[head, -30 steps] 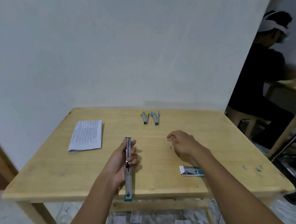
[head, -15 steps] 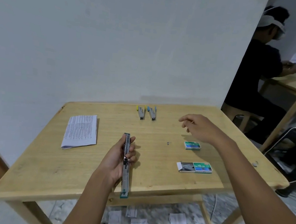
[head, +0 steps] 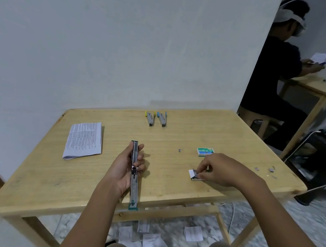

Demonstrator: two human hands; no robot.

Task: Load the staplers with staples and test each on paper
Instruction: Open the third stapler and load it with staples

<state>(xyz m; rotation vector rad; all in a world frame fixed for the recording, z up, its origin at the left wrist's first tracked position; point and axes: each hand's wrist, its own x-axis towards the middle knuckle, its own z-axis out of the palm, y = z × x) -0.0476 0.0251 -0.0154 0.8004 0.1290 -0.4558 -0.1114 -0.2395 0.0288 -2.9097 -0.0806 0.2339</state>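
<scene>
The left hand [head: 123, 169] grips the stapler [head: 133, 180], swung fully open with its channel up, seemingly ready for loading, while the right hand [head: 221, 169] pinches the staple box [head: 192, 175] on the table [head: 53, 182], probably to draw out a strip.

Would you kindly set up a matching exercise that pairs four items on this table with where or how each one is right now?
Things
1. teal stapler
2. folded paper
3. closed green staple box
4. open staple box

States
A. pinched by the right hand
B. lying untouched on the left part of the table
C. held opened out in the left hand
D. lying on the table just beyond the right hand

Pairs: 1-C, 2-B, 3-D, 4-A
</scene>
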